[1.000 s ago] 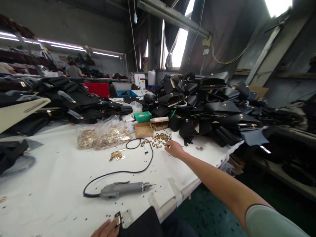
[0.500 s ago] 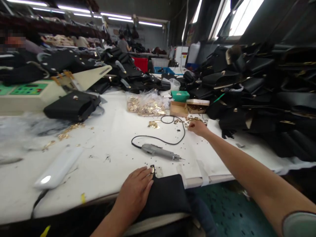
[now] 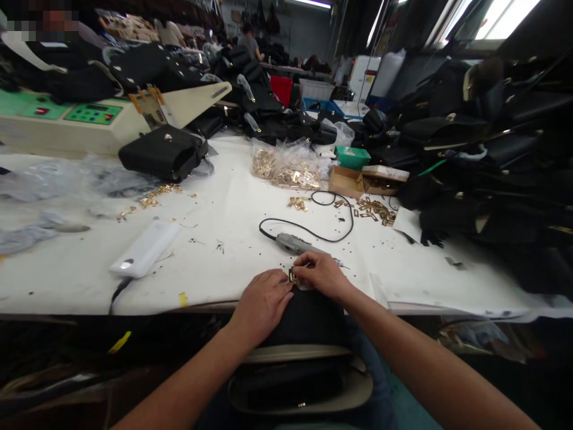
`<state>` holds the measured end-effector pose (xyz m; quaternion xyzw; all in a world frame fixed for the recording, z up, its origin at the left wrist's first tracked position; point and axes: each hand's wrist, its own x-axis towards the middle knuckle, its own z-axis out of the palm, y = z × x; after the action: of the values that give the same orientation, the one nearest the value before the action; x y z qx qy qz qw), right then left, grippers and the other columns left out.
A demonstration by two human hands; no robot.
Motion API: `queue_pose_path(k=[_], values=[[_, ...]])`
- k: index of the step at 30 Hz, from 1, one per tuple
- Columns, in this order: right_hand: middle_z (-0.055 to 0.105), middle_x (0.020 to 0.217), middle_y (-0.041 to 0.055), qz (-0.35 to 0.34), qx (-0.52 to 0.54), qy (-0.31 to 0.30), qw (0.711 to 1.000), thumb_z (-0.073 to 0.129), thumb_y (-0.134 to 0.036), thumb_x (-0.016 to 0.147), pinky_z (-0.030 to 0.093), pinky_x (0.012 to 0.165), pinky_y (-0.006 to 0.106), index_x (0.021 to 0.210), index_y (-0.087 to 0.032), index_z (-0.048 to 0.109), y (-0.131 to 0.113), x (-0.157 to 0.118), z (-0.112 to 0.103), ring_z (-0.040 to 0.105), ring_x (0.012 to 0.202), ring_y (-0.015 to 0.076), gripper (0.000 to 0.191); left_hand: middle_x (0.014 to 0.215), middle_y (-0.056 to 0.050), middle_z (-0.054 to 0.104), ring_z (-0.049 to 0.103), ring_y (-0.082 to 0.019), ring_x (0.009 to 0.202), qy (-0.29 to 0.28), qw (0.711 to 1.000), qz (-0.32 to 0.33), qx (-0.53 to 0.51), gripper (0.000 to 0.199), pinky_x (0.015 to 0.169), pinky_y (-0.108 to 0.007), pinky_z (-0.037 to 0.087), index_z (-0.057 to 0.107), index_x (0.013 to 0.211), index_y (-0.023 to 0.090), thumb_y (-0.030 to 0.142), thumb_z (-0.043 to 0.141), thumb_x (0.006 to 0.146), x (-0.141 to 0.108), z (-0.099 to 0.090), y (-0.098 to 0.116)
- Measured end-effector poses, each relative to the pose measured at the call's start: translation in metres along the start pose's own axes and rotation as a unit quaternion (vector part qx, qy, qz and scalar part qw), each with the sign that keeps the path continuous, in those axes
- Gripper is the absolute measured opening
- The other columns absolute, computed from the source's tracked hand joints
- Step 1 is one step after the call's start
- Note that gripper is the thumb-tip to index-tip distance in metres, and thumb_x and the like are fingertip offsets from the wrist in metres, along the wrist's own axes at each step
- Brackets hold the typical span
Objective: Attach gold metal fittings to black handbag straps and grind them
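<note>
A black handbag (image 3: pixel 308 319) lies at the table's front edge, its pale-lined opening facing me. My left hand (image 3: pixel 264 301) presses on the flap, fingertips and thumb gripping it beside its narrow end. A small gold rectangular buckle plate (image 3: pixel 292 275) sits at that end, pinched by my right hand (image 3: pixel 320 273). The right fingers partly hide the plate, and how it sits on the flap cannot be made out. Just beyond my right hand lies a grey electric screwdriver (image 3: pixel 298 243) with a black cord.
Loose gold plates (image 3: pixel 376 210) lie near open cardboard boxes (image 3: pixel 347 181). Bags of gold fittings (image 3: pixel 295 170) stand behind the cord. A white device (image 3: pixel 145 249) lies left, below a machine with green panels (image 3: pixel 92 113). Black handbags (image 3: pixel 465 131) are heaped right. People work farther back.
My right hand has come back from the pile of gold plates to the flap, bringing a plate. My left hand stays on the bag. The view has tilted down.
</note>
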<state>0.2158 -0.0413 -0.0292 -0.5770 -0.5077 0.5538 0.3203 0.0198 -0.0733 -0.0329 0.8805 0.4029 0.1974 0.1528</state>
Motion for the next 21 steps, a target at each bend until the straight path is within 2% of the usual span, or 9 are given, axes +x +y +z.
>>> queue_pose_path(k=[4,10,15,21], values=[[0.069,0.066,-0.0002,0.015,0.012,0.016,1.0,0.074,-0.026,0.075,0.047,0.048,0.021,0.085,-0.017,0.069,0.005,0.006,0.003,0.06,0.052,0.011,0.015,0.107,-0.006,0.07,0.063,-0.023,0.106,0.005,1.0,-0.004,-0.011,0.014,0.093,-0.041,0.053,0.073,0.102,0.021,0.018,0.065,0.092,0.0,0.002,-0.003],[0.072,0.068,0.001,-0.015,-0.061,0.035,0.997,0.074,-0.025,0.076,0.05,0.056,0.023,0.086,-0.017,0.072,0.007,0.007,0.005,0.066,0.061,0.0137,0.013,0.107,-0.005,0.071,0.063,-0.022,0.104,0.018,0.999,-0.011,-0.029,0.009,0.093,-0.041,0.052,0.072,0.099,0.021,0.02,0.068,0.091,0.0,0.005,-0.006],[0.072,0.07,-0.0003,-0.022,-0.136,0.04,0.99,0.073,-0.026,0.077,0.047,0.056,0.024,0.086,-0.018,0.073,0.002,0.004,0.004,0.064,0.06,0.0138,0.012,0.11,-0.006,0.07,0.063,-0.022,0.105,0.032,0.999,-0.023,-0.029,0.014,0.093,-0.041,0.053,0.069,0.104,0.02,0.021,0.068,0.091,0.0,0.003,-0.004],[0.074,0.075,0.0003,-0.044,-0.201,0.043,0.978,0.072,-0.023,0.077,0.047,0.063,0.026,0.081,-0.02,0.073,-0.005,0.001,0.006,0.066,0.068,0.0156,0.005,0.107,-0.006,0.07,0.064,-0.022,0.103,0.038,0.999,-0.005,-0.016,0.016,0.09,-0.039,0.054,0.072,0.107,0.022,0.021,0.066,0.092,0.0,0.003,-0.004]])
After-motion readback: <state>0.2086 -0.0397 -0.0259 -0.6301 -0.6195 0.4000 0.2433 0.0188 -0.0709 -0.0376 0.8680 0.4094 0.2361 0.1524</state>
